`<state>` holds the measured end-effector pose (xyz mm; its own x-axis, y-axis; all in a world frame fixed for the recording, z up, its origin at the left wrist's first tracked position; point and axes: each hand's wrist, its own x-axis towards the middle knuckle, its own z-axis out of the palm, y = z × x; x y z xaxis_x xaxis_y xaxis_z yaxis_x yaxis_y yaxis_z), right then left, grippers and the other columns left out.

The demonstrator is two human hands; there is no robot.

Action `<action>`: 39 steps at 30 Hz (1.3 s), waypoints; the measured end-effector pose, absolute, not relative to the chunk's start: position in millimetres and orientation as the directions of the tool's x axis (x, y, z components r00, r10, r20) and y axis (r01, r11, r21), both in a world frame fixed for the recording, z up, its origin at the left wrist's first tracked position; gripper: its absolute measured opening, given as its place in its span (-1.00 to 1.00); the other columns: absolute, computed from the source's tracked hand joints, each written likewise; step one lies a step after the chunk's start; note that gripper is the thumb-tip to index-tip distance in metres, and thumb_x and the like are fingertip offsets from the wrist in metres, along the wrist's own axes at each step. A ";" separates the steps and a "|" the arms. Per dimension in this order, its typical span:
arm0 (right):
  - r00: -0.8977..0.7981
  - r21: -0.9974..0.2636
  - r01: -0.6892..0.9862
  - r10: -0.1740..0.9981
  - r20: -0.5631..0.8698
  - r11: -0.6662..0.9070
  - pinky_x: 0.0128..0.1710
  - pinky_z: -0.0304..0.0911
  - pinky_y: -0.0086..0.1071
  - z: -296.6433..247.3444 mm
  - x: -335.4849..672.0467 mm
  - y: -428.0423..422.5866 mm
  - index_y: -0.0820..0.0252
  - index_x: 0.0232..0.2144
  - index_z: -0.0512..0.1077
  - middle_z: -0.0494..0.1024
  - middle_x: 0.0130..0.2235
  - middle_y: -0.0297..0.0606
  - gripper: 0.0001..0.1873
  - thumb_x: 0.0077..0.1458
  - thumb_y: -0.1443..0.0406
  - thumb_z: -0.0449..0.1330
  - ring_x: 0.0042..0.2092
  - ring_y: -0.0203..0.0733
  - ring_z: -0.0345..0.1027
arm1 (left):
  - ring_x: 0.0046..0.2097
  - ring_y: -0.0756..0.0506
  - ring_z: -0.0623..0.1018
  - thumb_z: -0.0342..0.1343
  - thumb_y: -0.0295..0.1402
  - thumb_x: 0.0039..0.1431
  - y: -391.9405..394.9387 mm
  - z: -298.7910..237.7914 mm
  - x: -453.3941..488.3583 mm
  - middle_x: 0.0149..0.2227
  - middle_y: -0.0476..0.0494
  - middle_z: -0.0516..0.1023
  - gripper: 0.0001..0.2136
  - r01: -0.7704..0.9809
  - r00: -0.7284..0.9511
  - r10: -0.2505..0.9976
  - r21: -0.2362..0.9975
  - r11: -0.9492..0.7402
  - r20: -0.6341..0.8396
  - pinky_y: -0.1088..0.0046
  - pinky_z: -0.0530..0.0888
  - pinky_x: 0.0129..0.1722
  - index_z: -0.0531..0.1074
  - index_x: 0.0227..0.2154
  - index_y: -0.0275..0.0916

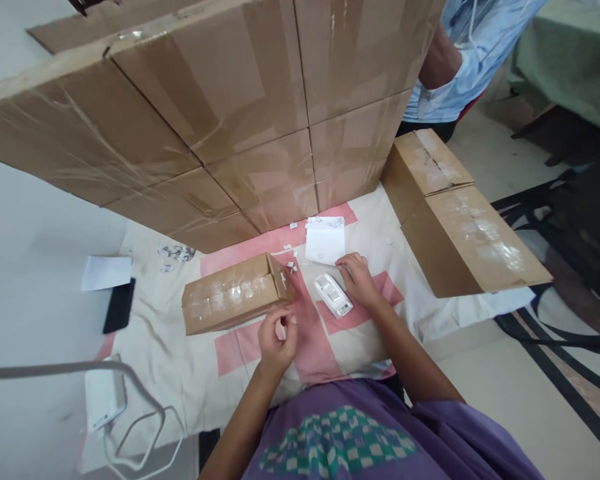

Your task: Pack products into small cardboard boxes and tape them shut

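My left hand is beside the near right corner of a taped cardboard box. Its thumb and fingers curl together in a pinch; whatever they may hold is too small to make out. My right hand has its fingertips pressed together at the lower right corner of a white paper sheet. A thin greyish thing shows at those fingertips, its kind unclear. Just left of that hand lies a white toy car on the pink and cream cloth. Small paper scraps lie between the box and the sheet.
Stacked cardboard boxes form a wall behind. Another carton stands at the right edge. At left are crumpled bits, a black phone-like slab, a paper and a cabled white device. A person's blue sleeve shows behind.
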<state>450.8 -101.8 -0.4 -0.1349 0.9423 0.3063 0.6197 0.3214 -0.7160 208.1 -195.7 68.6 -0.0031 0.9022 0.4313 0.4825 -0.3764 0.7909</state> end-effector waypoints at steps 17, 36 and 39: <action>-0.156 -0.782 0.553 0.958 0.242 0.288 -0.14 0.30 -0.23 -0.2 447.0 -111.4 0.14 -0.29 0.38 0.48 -0.28 -0.23 -0.92 0.27 0.33 0.08 -0.22 -0.10 0.36 | -0.04 -0.26 0.49 0.03 -0.18 0.32 -146.6 123.2 90.4 -0.11 -0.21 0.53 -0.73 0.913 -0.176 0.878 0.407 -0.023 0.445 0.14 0.34 0.04 0.36 -0.02 -0.20; -0.190 -0.755 0.531 0.922 0.337 0.385 -0.07 0.36 -0.17 -1.5 442.5 -114.1 0.10 -0.35 0.48 0.57 -0.26 -0.21 -0.77 0.33 0.33 0.07 -0.14 -0.05 0.43 | -0.20 -0.31 0.58 0.17 -0.33 0.17 -163.4 79.6 140.7 -0.28 -0.16 0.56 -0.89 0.645 -0.231 0.678 0.631 -0.430 0.698 -0.01 0.52 -0.18 0.47 -0.24 0.01; -0.177 -0.738 0.557 0.922 0.343 0.381 -0.07 0.35 -0.18 -2.4 442.1 -111.6 0.09 -0.33 0.50 0.58 -0.26 -0.22 -0.79 0.32 0.33 0.09 -0.15 -0.06 0.44 | -0.40 -0.23 0.61 0.17 -0.43 0.15 -148.1 58.2 200.8 -0.42 -0.13 0.60 -0.83 0.446 0.021 0.564 0.497 -0.745 0.826 0.20 0.54 -0.44 0.55 -0.27 0.03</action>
